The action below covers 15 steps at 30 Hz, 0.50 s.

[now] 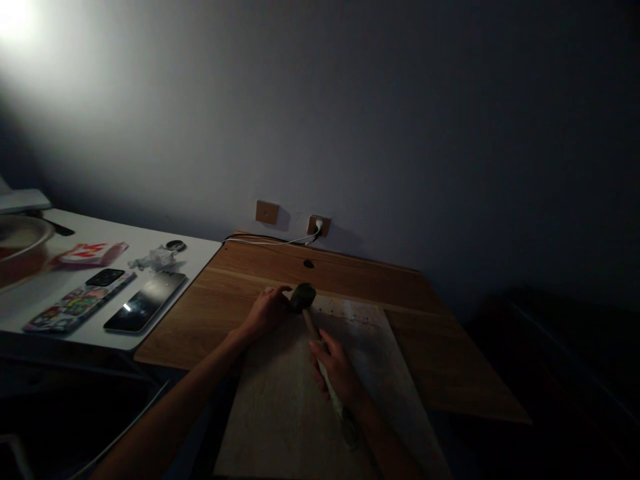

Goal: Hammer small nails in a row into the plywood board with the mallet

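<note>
My right hand (337,365) is wrapped around the handle of a hammer (303,298) with a dark, thick head. The hammer slants away from me over a pale wooden board (280,407). Beside the hammer head, my left hand (267,310) rests at the board's far left part, thumb and fingers drawn together. Whatever those fingertips may pinch is hidden by the hammer head and the dim light. Several small nail-like points (343,313) run in a row along the board's far edge, right of the hammer head.
The board lies on a brown wooden table (440,367) against the wall. A wall socket (320,225) has a plug and cables. On a white table (200,248) to the left are a phone (146,303), a patterned-case phone (80,303), a red-and-white packet (93,253), crumpled plastic (159,258) and a bowl (23,250).
</note>
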Tool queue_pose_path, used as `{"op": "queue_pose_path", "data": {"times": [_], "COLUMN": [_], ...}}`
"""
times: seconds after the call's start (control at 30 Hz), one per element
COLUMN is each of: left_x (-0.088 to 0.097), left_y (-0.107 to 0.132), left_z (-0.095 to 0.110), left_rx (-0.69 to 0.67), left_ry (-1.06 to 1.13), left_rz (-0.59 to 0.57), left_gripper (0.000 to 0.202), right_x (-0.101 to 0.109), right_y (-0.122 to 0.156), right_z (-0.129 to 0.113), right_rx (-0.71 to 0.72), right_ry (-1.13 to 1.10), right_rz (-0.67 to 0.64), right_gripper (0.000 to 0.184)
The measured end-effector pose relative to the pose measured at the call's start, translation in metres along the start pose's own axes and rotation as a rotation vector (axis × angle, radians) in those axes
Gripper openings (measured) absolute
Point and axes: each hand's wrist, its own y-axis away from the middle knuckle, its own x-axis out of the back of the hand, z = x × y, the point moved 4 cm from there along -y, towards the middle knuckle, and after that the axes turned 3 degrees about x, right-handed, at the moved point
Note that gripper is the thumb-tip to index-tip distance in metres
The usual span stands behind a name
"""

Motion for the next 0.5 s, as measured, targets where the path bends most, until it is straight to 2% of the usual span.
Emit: {"op": "queue_pose_path", "data": {"times": [0.1, 0.3, 0.4, 0.5], "left_x": [0.001, 0.002, 0.002, 0.001], "left_y": [0.000, -0.001, -0.001, 0.000], "left_z": [0.003, 0.005, 0.003, 0.000], "left_rx": [-0.008, -0.026, -0.047, -0.063], "left_ry": [-0.020, -0.049, -0.053, -0.050], "left_rz": [-0.005, -0.021, -0.015, -0.025], "left_gripper": [0.045, 0.043, 0.045, 0.043], "right_x": [0.012, 0.049, 0.054, 0.050], "right_y": [0.017, 0.058, 0.070, 0.074], "right_z": [0.008, 0.022, 0.032, 0.040], "right_rx": [-0.036, 0.047, 0.010, -0.042], "right_ry": [-0.143, -0.397, -0.482, -0.507], "right_rz": [0.113, 0.422, 0.508, 0.563], "right_gripper": [0.045, 0.055, 0.062, 0.062]}}
